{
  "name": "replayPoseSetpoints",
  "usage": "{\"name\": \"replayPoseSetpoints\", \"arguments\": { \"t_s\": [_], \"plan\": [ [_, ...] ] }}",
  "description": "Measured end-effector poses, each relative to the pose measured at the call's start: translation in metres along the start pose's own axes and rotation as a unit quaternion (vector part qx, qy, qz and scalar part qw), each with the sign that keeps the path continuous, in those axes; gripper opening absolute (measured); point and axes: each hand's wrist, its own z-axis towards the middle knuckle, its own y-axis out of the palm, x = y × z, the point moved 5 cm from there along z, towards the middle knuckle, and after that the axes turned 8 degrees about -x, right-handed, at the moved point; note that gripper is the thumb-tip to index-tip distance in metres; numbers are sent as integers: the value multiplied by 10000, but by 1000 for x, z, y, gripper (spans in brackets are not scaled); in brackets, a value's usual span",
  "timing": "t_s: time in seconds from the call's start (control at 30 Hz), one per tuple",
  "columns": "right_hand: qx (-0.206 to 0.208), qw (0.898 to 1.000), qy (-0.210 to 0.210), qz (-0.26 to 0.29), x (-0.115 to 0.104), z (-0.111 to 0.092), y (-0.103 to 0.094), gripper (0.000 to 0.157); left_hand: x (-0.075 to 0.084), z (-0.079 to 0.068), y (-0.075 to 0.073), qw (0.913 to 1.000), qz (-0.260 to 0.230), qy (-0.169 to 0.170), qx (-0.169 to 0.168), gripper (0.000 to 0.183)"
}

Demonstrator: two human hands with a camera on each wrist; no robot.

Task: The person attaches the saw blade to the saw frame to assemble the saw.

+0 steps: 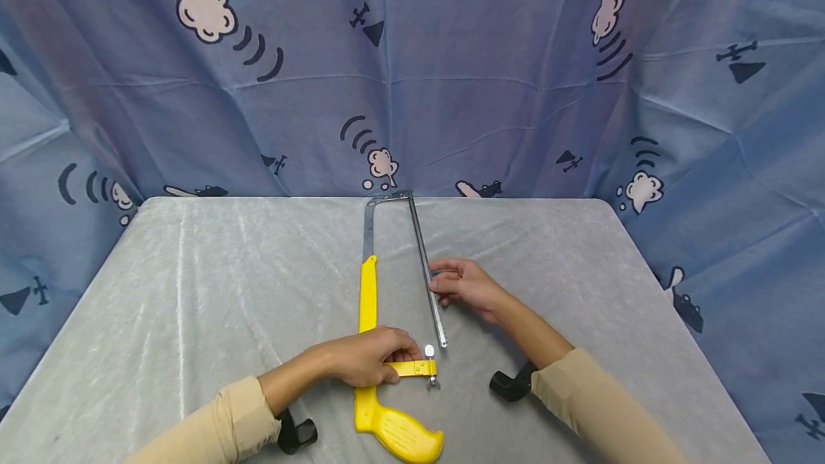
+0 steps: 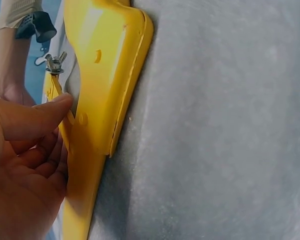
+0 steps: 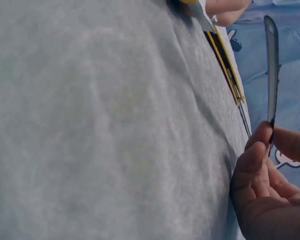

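A yellow-handled hacksaw lies on the table, its handle toward me and its metal frame reaching the far edge. My left hand grips the yellow arm that juts right from the frame above the handle; a wing nut and bolt sit at that arm's tip. A hacksaw blade meets the frame at its far end, while its near end, with a hole, stands free just beyond the bolt. Thumb and fingers of my right hand pinch the blade around its middle; in the right wrist view the blade rises above them.
A grey cloth-covered table lies under the saw. Blue patterned curtains hang right behind its far edge and along both sides. A black wrist device protrudes beneath the right sleeve, and another black device beneath the left.
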Motion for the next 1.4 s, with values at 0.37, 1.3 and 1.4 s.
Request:
{"name": "replayPoseSetpoints", "arguments": {
  "t_s": [0.37, 1.3, 1.4],
  "plan": [
    [-35, 9999, 83, -71, 1, 3, 8, 52, -2, 0, -1, 10000, -47, -22, 0, 29],
    [40, 9987, -20, -498, 5, 7, 14, 49, -5, 0, 0, 9995, -280, 135, 20, 29],
    [34, 9986, -17, -529, 4, 7, 14, 48, -5, 0, 0, 9995, -284, 143, 9, 29]
  ]
}}
